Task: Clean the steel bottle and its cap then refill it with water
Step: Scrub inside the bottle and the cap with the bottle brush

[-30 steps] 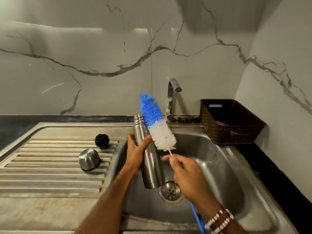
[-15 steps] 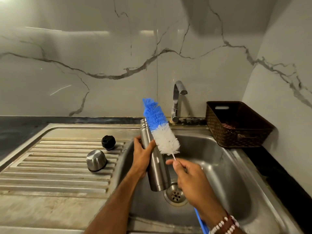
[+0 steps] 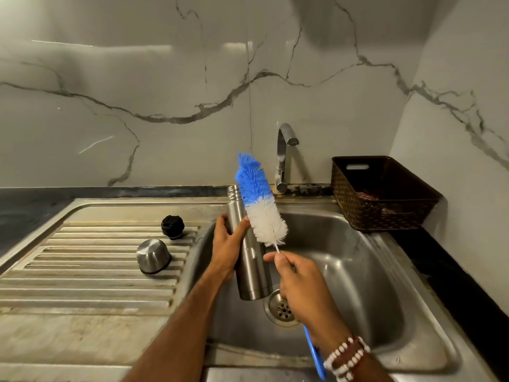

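Note:
My left hand (image 3: 227, 245) grips the open steel bottle (image 3: 252, 271) round its middle and holds it upright over the sink basin (image 3: 366, 271). My right hand (image 3: 300, 285) holds the bottle brush (image 3: 260, 205) by its wire stem, just below the bristles. The blue and white bristle head lies against the bottle's right side, its blue tip above the bottle's mouth. The brush's blue handle sticks out below my right wrist. A steel cup lid (image 3: 153, 256) lies upside down on the ribbed drainboard (image 3: 82, 266), and the black stopper cap (image 3: 172, 226) stands behind it.
A steel tap (image 3: 283, 158) rises behind the basin; no water runs from it. The drain (image 3: 282, 310) sits under the bottle. A dark woven basket (image 3: 382, 194) stands on the black counter at the right. Marble walls close off the back and right.
Both hands, the bottle and the brush keep the same grip and pose. The view has shifted slightly, so everything sits a little further right and lower in the picture.

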